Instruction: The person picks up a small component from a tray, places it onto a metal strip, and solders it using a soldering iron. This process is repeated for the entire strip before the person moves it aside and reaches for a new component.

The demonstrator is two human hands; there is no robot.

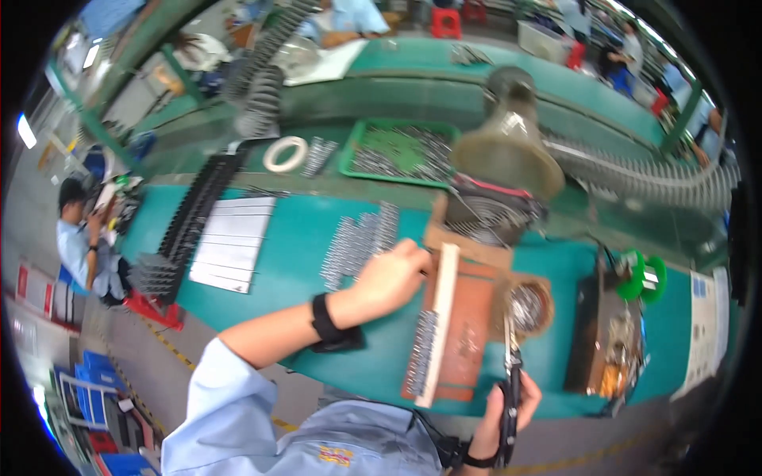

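Note:
My left hand (389,279) is closed, its fingers curled at the far end of a pale wooden strip (441,325). Whatever is between those fingertips is hidden. The strip lies along a reddish-brown board (470,333), beside a row of small metal parts (421,357). In my right hand (527,401) is a black-handled soldering iron (513,381), pointing away from me. Its silver tip end reaches the round holder (543,292) filled with shiny metallic material. Left of my left hand, several rows of small metal parts (349,246) lie on the green mat.
A white lined sheet (232,244) and a black rack (194,214) lie to the left. Behind stand a green tray of parts (401,151) and a fume hood (508,155) with a hose. A green spool (641,276) sits on a device at right. Other people work farther off.

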